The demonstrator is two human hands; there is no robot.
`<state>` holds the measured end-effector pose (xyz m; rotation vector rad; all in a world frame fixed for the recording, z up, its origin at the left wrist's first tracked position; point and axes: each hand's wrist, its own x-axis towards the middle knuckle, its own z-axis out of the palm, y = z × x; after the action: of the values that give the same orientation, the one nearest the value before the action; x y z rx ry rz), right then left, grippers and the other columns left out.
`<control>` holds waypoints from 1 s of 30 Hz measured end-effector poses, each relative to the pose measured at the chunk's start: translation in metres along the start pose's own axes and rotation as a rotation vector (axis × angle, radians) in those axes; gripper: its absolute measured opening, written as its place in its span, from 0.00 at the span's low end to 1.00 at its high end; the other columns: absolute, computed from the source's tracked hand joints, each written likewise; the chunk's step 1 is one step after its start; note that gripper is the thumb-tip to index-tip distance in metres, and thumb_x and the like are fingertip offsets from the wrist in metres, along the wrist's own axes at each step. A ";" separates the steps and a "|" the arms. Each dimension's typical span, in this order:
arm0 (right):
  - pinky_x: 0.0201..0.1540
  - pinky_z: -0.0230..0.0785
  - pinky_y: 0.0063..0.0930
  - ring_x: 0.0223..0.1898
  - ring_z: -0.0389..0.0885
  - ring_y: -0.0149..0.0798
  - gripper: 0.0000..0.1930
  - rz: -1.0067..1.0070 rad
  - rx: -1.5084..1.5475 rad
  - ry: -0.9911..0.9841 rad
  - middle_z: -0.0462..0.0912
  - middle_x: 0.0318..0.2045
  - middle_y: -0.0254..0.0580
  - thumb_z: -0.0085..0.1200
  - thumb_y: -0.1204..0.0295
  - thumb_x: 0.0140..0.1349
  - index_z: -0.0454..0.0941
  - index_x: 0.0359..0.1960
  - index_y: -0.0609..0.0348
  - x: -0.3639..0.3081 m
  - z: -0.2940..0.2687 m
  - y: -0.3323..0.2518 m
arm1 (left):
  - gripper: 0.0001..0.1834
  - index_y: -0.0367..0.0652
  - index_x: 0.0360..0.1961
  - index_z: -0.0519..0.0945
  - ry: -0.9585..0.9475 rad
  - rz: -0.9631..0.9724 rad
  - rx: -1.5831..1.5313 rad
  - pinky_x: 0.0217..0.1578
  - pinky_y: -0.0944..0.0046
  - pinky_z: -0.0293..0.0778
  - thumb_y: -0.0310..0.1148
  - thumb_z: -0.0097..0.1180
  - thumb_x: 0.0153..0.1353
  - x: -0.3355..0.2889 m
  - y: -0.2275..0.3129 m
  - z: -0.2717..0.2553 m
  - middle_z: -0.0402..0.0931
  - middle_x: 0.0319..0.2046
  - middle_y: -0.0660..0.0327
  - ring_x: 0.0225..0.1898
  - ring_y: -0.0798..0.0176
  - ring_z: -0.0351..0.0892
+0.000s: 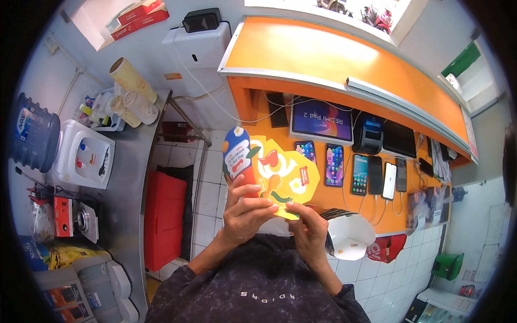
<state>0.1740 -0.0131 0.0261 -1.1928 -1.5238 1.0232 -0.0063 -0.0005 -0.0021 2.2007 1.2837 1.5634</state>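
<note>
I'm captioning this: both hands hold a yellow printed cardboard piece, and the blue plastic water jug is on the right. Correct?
The side is wrong: the head view shows the blue plastic water jug on the left. The left hand and right hand hold the yellow printed cardboard piece.

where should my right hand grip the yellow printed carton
Probably pinch the yellow printed carton at its lower right edge, coming from the lower right, where the right hand touches it. The thin panel gives thumb and fingers an edge to close on, and the left hand takes up the lower left side.
</note>
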 end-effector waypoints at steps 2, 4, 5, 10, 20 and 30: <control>0.28 0.67 0.21 0.30 0.75 0.26 0.11 -0.059 0.008 -0.042 0.78 0.32 0.40 0.60 0.70 0.64 0.79 0.45 0.60 0.004 -0.003 0.002 | 0.13 0.53 0.35 0.88 -0.054 0.005 -0.009 0.68 0.45 0.57 0.34 0.74 0.44 0.006 0.003 -0.001 0.79 0.42 0.70 0.58 0.59 0.71; 0.34 0.71 0.27 0.32 0.80 0.37 0.10 -0.033 -0.049 -0.107 0.79 0.30 0.42 0.62 0.73 0.61 0.79 0.43 0.60 0.011 -0.013 0.003 | 0.18 0.52 0.39 0.86 -0.127 -0.011 -0.023 0.67 0.44 0.57 0.38 0.75 0.44 0.015 0.010 -0.006 0.78 0.46 0.67 0.59 0.57 0.70; 0.37 0.73 0.30 0.33 0.82 0.43 0.10 -0.040 -0.066 -0.124 0.79 0.30 0.43 0.63 0.75 0.59 0.79 0.42 0.60 0.015 -0.018 0.003 | 0.21 0.51 0.41 0.85 -0.171 -0.028 -0.034 0.67 0.44 0.56 0.40 0.75 0.43 0.019 0.014 -0.011 0.77 0.48 0.64 0.60 0.55 0.70; 0.44 0.74 0.37 0.45 0.80 0.45 0.13 0.002 -0.168 -0.444 0.73 0.44 0.51 0.65 0.67 0.59 0.79 0.41 0.61 0.021 -0.033 -0.011 | 0.35 0.39 0.53 0.77 -0.279 -0.401 -0.099 0.59 0.54 0.69 0.40 0.77 0.45 0.052 0.015 -0.027 0.77 0.51 0.55 0.60 0.50 0.72; 0.49 0.75 0.37 0.50 0.79 0.47 0.12 -0.056 -0.155 -0.289 0.68 0.50 0.49 0.65 0.79 0.55 0.75 0.38 0.62 0.015 -0.032 -0.017 | 0.20 0.33 0.54 0.75 -0.841 -0.850 -0.971 0.47 0.66 0.74 0.35 0.59 0.65 0.036 -0.007 -0.028 0.80 0.45 0.58 0.45 0.67 0.76; 0.44 0.84 0.27 0.48 0.80 0.38 0.10 0.057 0.005 -0.264 0.70 0.49 0.46 0.62 0.84 0.56 0.72 0.33 0.62 0.019 -0.039 -0.017 | 0.20 0.31 0.55 0.74 -0.707 -1.057 -1.294 0.52 0.62 0.72 0.30 0.59 0.64 0.020 -0.008 -0.022 0.79 0.48 0.55 0.50 0.63 0.76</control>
<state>0.2061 0.0048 0.0551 -1.1364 -1.6959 1.2617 -0.0269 0.0113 0.0168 0.7917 0.6033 0.6399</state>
